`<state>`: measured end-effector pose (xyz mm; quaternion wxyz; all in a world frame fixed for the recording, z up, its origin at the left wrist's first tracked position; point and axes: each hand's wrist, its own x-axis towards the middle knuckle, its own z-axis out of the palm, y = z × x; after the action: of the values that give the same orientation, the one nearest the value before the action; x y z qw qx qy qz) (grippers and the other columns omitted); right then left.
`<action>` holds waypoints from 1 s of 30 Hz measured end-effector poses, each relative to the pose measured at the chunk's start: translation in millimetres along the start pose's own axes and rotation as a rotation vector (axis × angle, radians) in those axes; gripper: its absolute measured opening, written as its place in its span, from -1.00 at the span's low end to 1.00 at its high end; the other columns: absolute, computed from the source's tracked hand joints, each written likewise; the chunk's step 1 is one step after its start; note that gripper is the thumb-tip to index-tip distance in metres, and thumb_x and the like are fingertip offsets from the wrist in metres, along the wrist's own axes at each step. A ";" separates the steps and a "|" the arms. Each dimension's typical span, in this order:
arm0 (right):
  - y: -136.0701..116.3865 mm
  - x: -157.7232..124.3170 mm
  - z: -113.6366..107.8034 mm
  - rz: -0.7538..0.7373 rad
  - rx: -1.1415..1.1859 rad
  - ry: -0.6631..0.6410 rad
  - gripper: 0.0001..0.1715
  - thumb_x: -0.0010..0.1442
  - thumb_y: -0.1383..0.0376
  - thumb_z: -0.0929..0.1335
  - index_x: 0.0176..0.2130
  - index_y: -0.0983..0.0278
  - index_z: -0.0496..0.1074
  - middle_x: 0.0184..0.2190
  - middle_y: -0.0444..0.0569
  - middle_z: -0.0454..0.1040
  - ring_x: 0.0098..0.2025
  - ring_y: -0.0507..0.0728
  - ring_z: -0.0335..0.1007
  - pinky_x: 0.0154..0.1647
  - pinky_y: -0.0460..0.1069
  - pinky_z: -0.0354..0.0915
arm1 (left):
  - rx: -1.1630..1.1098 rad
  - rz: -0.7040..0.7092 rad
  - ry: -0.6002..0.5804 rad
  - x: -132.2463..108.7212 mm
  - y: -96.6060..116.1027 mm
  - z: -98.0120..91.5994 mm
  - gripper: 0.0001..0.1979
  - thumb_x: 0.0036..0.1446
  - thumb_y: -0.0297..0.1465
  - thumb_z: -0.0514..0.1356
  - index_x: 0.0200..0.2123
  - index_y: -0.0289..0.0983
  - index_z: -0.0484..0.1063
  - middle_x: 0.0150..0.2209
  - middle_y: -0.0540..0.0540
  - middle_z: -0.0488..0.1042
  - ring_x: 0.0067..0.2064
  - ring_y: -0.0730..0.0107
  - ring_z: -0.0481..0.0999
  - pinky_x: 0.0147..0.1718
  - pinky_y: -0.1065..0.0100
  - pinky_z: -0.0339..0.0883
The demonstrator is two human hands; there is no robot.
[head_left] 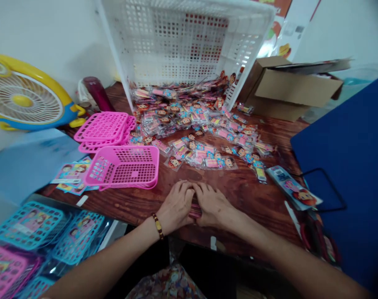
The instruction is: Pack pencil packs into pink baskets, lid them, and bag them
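Note:
My left hand (176,205) and my right hand (212,203) lie side by side on the wooden table (247,195), near its front edge. Both are curled palm-down over a small stack of pink packets (195,212), of which only a thin pink edge shows between them. A beaded bracelet sits on my left wrist. Beyond my hands lies a wide heap of small cartoon-printed packets (195,124), spilling from a tipped white plastic crate (182,41). An empty pink basket (125,166) stands just left of my left hand.
A stack of pink baskets (104,128) lies behind it, with printed cards (70,174) alongside. A yellow fan (23,97) stands far left, a cardboard box (288,89) back right, a blue bag (350,166) at right. Wrapped blue baskets (52,232) lie low left.

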<state>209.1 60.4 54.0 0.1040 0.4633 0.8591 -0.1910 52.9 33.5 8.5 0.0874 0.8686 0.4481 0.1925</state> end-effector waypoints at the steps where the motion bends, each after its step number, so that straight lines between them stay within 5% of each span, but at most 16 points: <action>1: 0.1 0.3 2.0 0.002 -0.002 0.018 0.09 -0.21 0.26 0.48 0.26 0.31 0.10 0.16 0.27 0.25 0.12 0.41 0.25 0.08 0.30 0.22 | 0.003 0.028 -0.007 0.2 0.1 -2.7 -0.24 -0.19 -0.22 0.44 0.03 -0.40 0.21 -0.01 -0.31 0.37 0.16 -0.10 0.30 0.23 -0.13 0.12; 5: 4.0 2.0 8.4 -0.023 -0.008 0.064 0.03 -0.17 0.26 0.42 0.26 0.32 0.10 0.12 0.25 0.28 0.09 0.37 0.28 0.06 0.23 0.24 | -0.027 0.061 0.026 -14.4 3.6 -31.0 -0.21 -0.08 -0.24 0.41 0.13 -0.40 0.15 0.14 -0.40 0.28 0.28 -0.06 0.18 0.26 -0.06 0.14; 9: 5.7 4.2 8.3 -0.025 -0.048 0.039 0.12 -0.19 0.21 0.44 0.31 0.31 0.04 0.19 0.26 0.23 0.14 0.42 0.22 0.12 0.29 0.16 | -0.021 -0.120 0.310 -54.8 -4.4 -71.6 -0.50 0.17 -0.33 0.24 0.15 -0.23 0.20 0.20 -0.27 0.25 0.32 0.10 0.12 0.23 -0.01 0.17; 12: 4.3 5.8 3.2 -0.016 -0.071 -0.013 0.25 -0.30 0.19 0.49 0.31 0.35 0.03 0.21 0.28 0.21 0.15 0.45 0.21 0.13 0.31 0.14 | 0.110 -0.325 0.634 -86.3 -38.3 -98.1 -0.66 0.20 -0.36 0.22 0.04 -0.17 0.31 0.05 -0.15 0.42 0.23 0.12 0.26 0.22 -0.08 0.13; 15: 3.2 6.8 -1.6 -0.032 -0.045 0.006 0.12 -0.22 0.21 0.44 0.29 0.35 0.08 0.16 0.25 0.26 0.11 0.39 0.27 0.03 0.21 0.25 | 0.090 -0.655 0.784 -108.1 -91.4 -115.8 -0.60 0.19 -0.20 0.21 0.05 -0.22 0.34 0.07 -0.15 0.41 0.19 0.11 0.30 0.26 -0.09 0.06; 19: 11.1 6.9 -4.4 -0.038 0.015 0.049 0.08 -0.18 0.16 0.44 0.28 0.29 0.10 0.11 0.19 0.31 0.06 0.37 0.32 -0.09 0.16 0.28 | -0.055 -0.798 0.753 -119.4 -156.3 -122.4 -0.45 0.22 -0.08 0.09 0.12 -0.34 0.28 0.08 -0.31 0.40 0.10 -0.02 0.40 0.02 -0.06 0.36; 22: 23.4 3.1 -15.5 -0.025 0.118 0.080 0.14 -0.16 0.17 0.45 0.33 0.21 0.02 0.11 0.12 0.34 0.03 0.32 0.36 -0.09 0.10 0.27 | -0.230 -0.813 0.610 -119.8 -179.8 -120.2 -0.37 0.20 -0.02 0.04 0.15 -0.37 0.26 0.14 -0.33 0.38 0.12 -0.07 0.41 0.05 -0.05 0.35; 26: 24.7 -3.8 -64.3 0.000 0.256 0.116 0.13 -0.16 0.12 0.49 0.30 0.29 0.05 0.00 0.10 0.42 -0.11 0.26 0.41 -0.15 0.05 0.27 | -0.328 -0.758 0.450 -118.8 -169.3 -114.9 -0.41 0.20 -0.02 -0.02 0.11 -0.31 0.35 0.11 -0.21 0.46 0.13 0.01 0.42 0.17 -0.03 0.24; 30: -12.0 11.4 -121.9 -0.225 0.340 0.102 -0.03 -0.19 0.09 0.51 0.15 0.33 0.23 -0.05 0.03 0.44 -0.13 0.21 0.38 -0.15 0.01 0.29 | -0.285 -0.748 0.426 -115.0 -129.7 -103.0 -0.42 0.24 -0.08 -0.06 0.19 -0.28 0.28 0.21 -0.19 0.36 0.21 0.10 0.35 0.26 0.01 0.13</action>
<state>192.6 114.8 163.1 -0.0414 0.3843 0.8650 -0.3200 -146.5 13.6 30.7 0.1754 0.5675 0.7081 0.3818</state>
